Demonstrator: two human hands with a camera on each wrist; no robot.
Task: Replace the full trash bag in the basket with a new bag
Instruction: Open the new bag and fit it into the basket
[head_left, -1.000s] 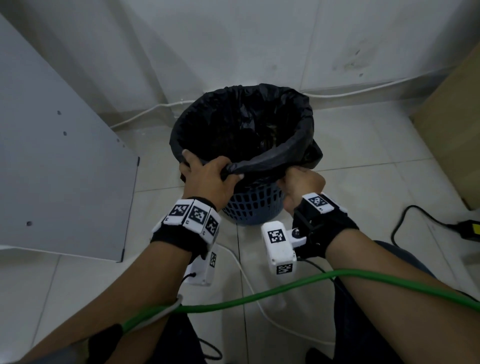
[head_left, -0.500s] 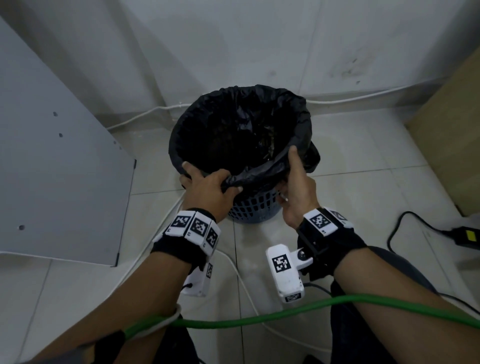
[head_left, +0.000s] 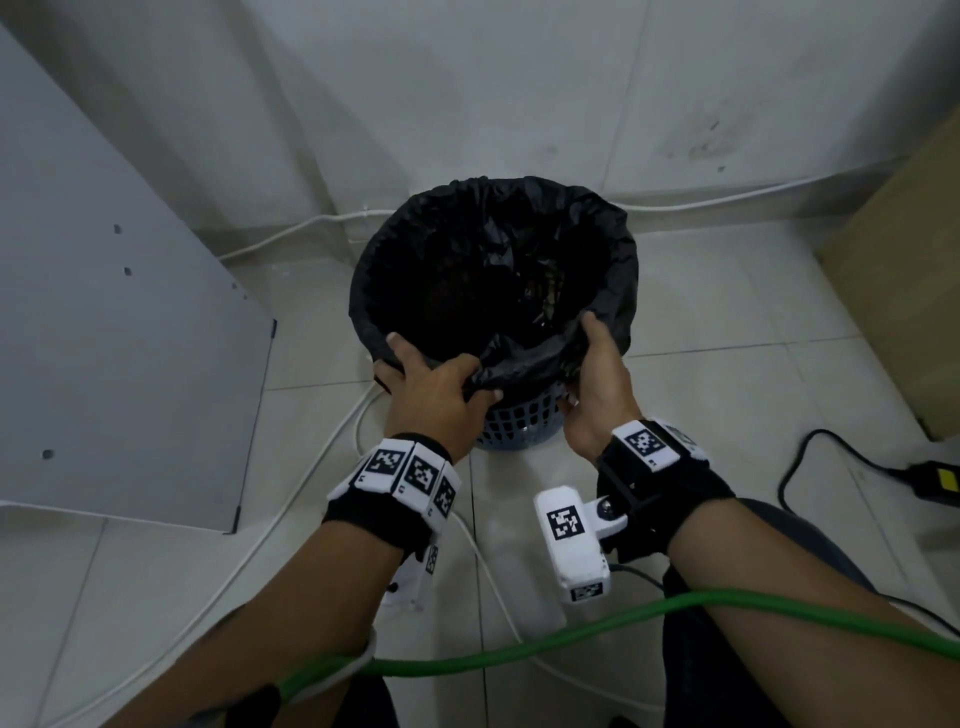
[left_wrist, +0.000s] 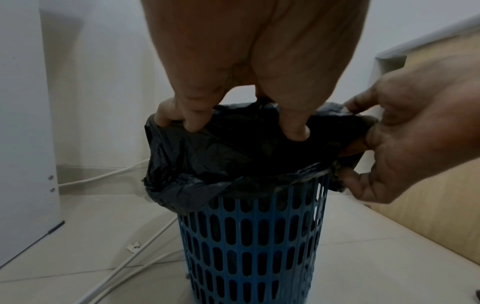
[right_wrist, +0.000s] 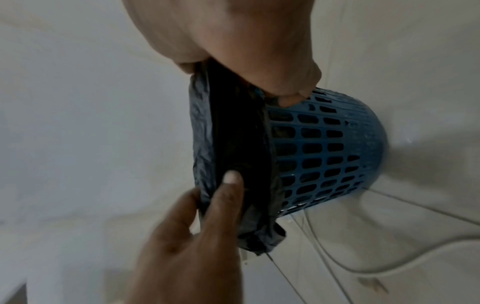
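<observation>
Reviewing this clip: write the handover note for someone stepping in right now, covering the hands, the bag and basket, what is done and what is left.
Left hand: grips the gathered near edge of the black trash bag.
Right hand: holds the bag's edge on the near right, thumb over the top.
Blue basket: upright on the tiled floor, bag inside it, far edge folded over the rim.
Done: near edge freed from the rim.
Left: free the rest, lift the bag out, fit a new one. No new bag is in view.
</observation>
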